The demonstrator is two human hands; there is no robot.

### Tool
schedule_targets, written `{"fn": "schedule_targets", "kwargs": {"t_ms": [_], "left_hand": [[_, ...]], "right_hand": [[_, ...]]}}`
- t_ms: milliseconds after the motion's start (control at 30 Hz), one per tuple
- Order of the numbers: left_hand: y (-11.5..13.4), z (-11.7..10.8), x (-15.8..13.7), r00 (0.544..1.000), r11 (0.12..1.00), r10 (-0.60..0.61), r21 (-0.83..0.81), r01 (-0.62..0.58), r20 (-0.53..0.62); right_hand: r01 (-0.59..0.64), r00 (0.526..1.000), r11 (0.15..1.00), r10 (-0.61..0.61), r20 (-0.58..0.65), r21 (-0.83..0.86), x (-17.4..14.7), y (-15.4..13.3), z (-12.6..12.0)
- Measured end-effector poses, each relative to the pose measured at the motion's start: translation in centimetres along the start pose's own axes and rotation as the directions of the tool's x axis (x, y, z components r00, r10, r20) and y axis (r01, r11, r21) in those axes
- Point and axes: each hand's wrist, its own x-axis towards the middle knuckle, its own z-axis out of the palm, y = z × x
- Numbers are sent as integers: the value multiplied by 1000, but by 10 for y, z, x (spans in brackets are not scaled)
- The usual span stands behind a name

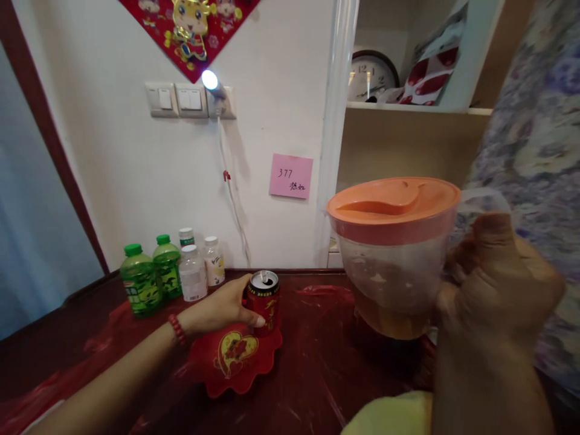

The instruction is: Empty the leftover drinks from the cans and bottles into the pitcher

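Note:
My left hand (231, 305), a red bead bracelet at its wrist, is wrapped round an opened red drink can (267, 302). The can stands upright at the back edge of a red scalloped plate (247, 377) with a gold heart print. On the right, my right hand (493, 272) grips the clear handle of a plastic pitcher (389, 266) with an orange lid (394, 202). Some brownish liquid shows in the bottom of the pitcher, which is held above the table and slightly tilted. The fingers on the far side of the handle are partly hidden.
Green-capped bottles (140, 287) and several white-capped bottles (194, 278) stand at the table's back left. A lit plug-in lamp (211, 80) is on the wall. Something yellow-green (394, 414) lies at the bottom edge. A shelf with a clock (371, 75) is behind the pitcher.

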Motion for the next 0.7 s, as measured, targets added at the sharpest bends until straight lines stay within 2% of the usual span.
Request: {"fn": "schedule_targets", "kwargs": {"t_ms": [100, 267, 500, 700], "left_hand": [[3, 18, 22, 999, 995, 13, -96, -9, 39], [-13, 62, 71, 997, 984, 2, -179, -17, -83], [-35, 122, 141, 988, 992, -26, -123, 7, -153], [-47, 152, 175, 990, 995, -35, -99, 22, -133]], "right_hand": [[63, 997, 997, -65, -43, -40, 6, 0, -5], [115, 988, 992, -120, -100, -49, 14, -5, -11], [128, 982, 989, -136, -128, -69, 18, -8, -15], [105, 984, 992, -113, -138, -65, 19, -10, -17]]}}
